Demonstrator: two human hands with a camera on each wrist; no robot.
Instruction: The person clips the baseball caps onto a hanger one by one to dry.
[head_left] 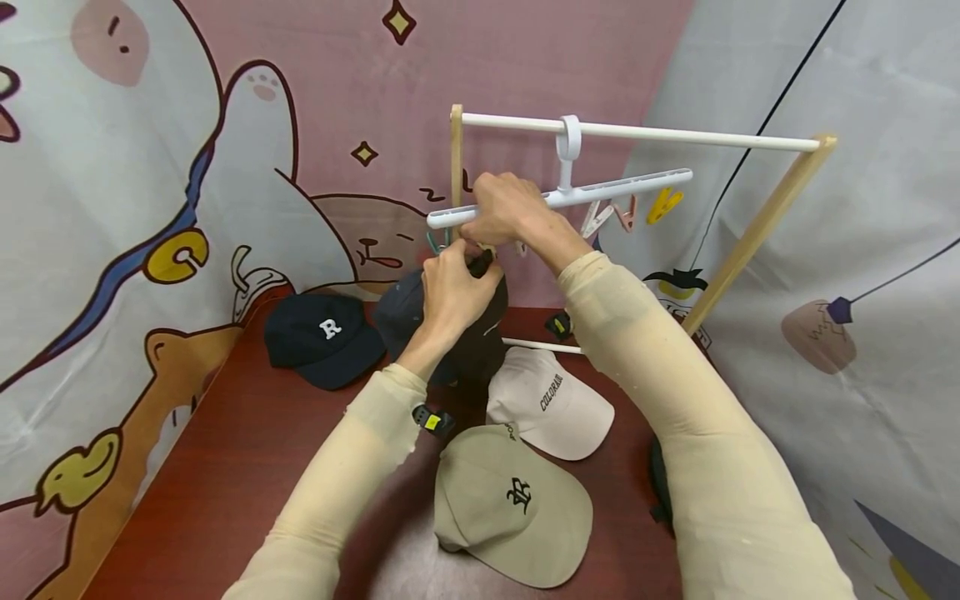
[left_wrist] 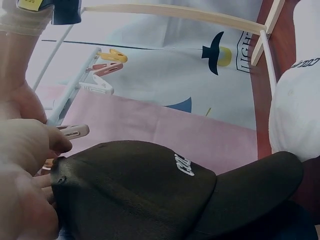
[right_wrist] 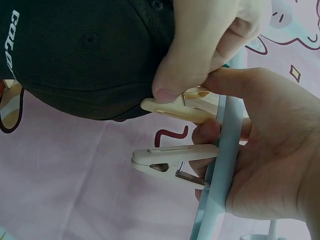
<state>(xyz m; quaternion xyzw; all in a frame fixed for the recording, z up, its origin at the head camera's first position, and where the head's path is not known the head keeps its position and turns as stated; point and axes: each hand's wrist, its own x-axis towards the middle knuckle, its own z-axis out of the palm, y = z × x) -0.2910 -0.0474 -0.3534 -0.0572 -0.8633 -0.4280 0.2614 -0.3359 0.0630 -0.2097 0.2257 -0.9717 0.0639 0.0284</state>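
My left hand (head_left: 457,287) grips the rear edge of a black baseball cap (left_wrist: 130,190) with white lettering, brim pointing away from that hand. Above it, my right hand (head_left: 513,208) is around the white hanger bar (head_left: 622,187), and its fingers pinch a cream clip (right_wrist: 175,109). The clip's tip overlaps the cap's edge in the right wrist view, with the left thumb (right_wrist: 167,92) against it. A white clip (right_wrist: 172,155) hangs beside it on the bar. Behind the black cap, a navy cap (head_left: 397,308) is partly hidden by the left hand.
The hanger hooks over a rack's white rail (head_left: 697,135). White, pink and yellow clips (head_left: 663,204) hang at its right. On the red-brown table (head_left: 225,467) lie a navy cap with an R (head_left: 322,333), a white cap (head_left: 547,400) and an olive cap (head_left: 510,500). A dark item shows beside the right sleeve.
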